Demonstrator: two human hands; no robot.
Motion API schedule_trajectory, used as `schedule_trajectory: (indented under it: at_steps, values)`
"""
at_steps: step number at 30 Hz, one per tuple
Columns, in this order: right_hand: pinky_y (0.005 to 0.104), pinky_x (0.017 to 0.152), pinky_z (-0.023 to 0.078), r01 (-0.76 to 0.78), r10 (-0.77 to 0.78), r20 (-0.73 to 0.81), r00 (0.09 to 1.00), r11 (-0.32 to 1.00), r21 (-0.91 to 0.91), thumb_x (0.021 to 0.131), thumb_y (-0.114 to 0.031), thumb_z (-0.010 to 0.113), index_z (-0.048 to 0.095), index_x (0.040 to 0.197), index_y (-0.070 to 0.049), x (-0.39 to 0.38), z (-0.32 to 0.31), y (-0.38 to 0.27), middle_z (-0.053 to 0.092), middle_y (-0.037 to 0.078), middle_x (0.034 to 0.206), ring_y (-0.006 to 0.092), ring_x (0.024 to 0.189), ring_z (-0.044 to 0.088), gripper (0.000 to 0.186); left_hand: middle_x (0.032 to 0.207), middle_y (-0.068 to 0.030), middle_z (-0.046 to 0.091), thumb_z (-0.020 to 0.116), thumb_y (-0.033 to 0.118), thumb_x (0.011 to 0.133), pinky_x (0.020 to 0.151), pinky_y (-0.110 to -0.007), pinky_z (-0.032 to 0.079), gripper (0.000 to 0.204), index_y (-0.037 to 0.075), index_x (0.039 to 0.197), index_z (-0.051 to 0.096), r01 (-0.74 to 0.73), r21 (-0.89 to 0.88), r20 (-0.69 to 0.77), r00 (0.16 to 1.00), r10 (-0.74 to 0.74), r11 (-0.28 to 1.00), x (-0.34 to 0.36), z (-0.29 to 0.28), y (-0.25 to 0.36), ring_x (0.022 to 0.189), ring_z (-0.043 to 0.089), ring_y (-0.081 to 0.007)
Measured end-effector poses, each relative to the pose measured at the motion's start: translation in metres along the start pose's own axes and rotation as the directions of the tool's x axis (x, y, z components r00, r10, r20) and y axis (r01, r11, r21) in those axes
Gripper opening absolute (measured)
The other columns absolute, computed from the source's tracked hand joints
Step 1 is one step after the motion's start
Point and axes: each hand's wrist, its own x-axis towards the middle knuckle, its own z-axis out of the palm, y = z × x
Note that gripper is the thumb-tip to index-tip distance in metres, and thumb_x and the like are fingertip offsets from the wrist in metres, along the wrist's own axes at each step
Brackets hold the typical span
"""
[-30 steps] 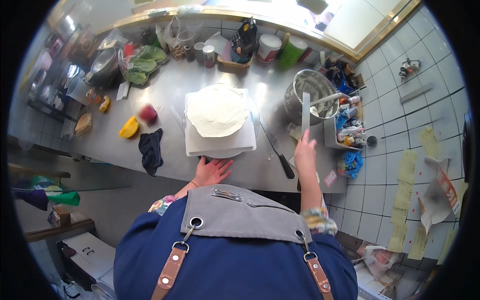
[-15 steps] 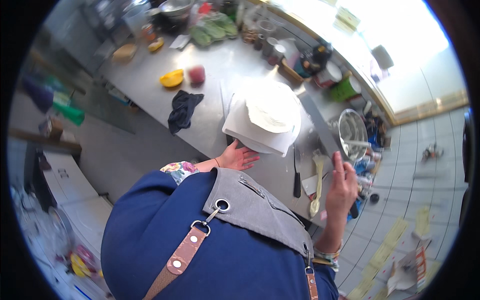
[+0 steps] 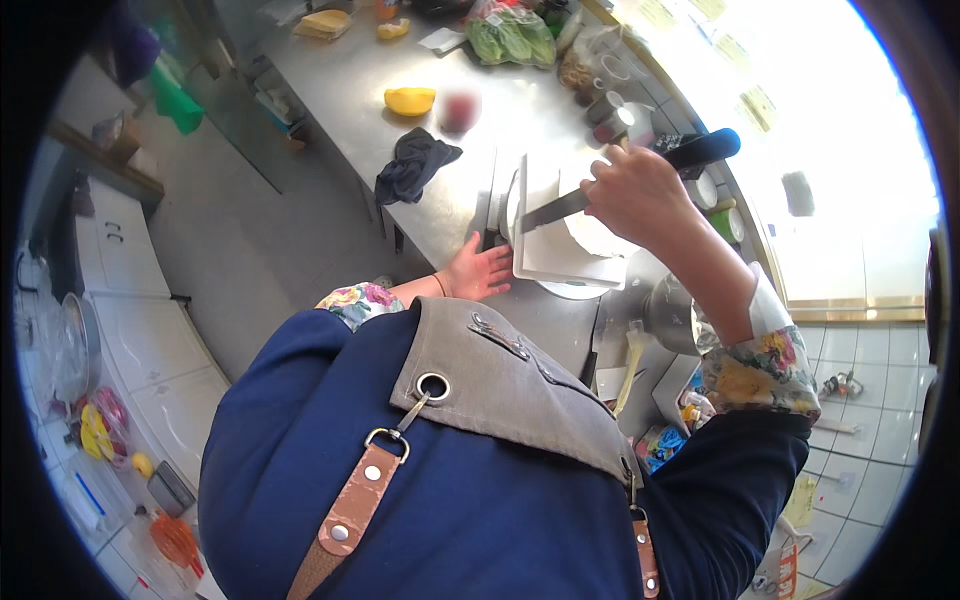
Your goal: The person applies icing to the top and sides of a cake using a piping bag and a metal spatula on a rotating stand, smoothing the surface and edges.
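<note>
My right hand grips a long palette knife with a black handle, its blade held across the left side of a white square board on a round stand. A white cream-covered cake on the board is partly hidden behind that hand. My left hand is spread open at the board's lower-left side, beside the stand. A dark crumpled cloth lies to the left on the steel counter.
Farther back are a yellow object, a blurred red one, bagged greens and jars. A metal pot and another black-handled tool stand or lie at the right. A white cabinet is behind at left.
My right hand has swung up and leftward with the palette knife, from beside the pot to over the cake. The view has turned. My left hand stays open by the board.
</note>
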Motion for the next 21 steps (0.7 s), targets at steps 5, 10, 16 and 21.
schedule_trajectory:
  at_steps: [5, 10, 16, 21]
  values:
    - [0.0296, 0.068, 0.049, 0.035, -0.035, -0.050, 0.998, 0.999, -0.020, 0.077, -0.015, 0.065, 0.074, 0.071, -0.012, 0.007, 0.012, -0.008, 0.067, 0.001, 0.075, 0.0168, 0.082, 0.065, 0.011, 0.144, -0.0061, 0.047, 0.013, 0.076, 0.092, 0.107, -0.045, 0.035, 0.087, 0.014, 0.144, 0.043, 0.041, -0.017, 0.019, 0.999, -0.041, 0.999, -0.001, 0.001, -0.007, 0.133, 0.042, -0.0240]
    - [0.0297, 0.068, 0.048, 0.009, -0.010, -0.045, 0.999, 1.000, -0.015, 0.077, -0.014, 0.065, 0.075, 0.071, -0.013, 0.005, 0.028, -0.008, 0.067, 0.001, 0.073, 0.0170, 0.081, 0.066, 0.012, 0.141, -0.0131, 0.048, 0.017, 0.078, 0.091, 0.107, -0.044, 0.035, 0.090, 0.009, 0.142, 0.044, 0.078, -0.101, 0.039, 0.996, -0.074, 0.992, 0.006, 0.017, -0.004, 0.130, 0.044, -0.0279]
    - [0.0305, 0.068, 0.049, -0.022, 0.022, -0.018, 1.000, 1.000, 0.000, 0.076, -0.014, 0.065, 0.075, 0.070, -0.014, -0.002, 0.034, -0.004, 0.067, 0.001, 0.073, 0.0177, 0.080, 0.066, 0.011, 0.133, -0.0145, 0.052, 0.022, 0.080, 0.088, 0.108, -0.044, 0.035, 0.091, 0.008, 0.141, 0.044, -0.125, -0.101, -0.149, 0.983, 0.109, 0.987, 0.017, 0.026, 0.033, 0.123, 0.048, -0.0287]
    - [0.0309, 0.067, 0.049, -0.015, 0.015, 0.033, 0.999, 1.000, 0.001, 0.074, -0.014, 0.066, 0.074, 0.069, -0.014, -0.005, 0.032, -0.009, 0.067, 0.001, 0.072, 0.0181, 0.079, 0.066, 0.009, 0.126, -0.0112, 0.058, 0.024, 0.083, 0.085, 0.103, -0.043, 0.037, 0.091, 0.010, 0.132, 0.052, -0.047, -0.107, -0.121, 0.992, 0.033, 0.993, 0.025, 0.019, 0.020, 0.117, 0.051, -0.0271]
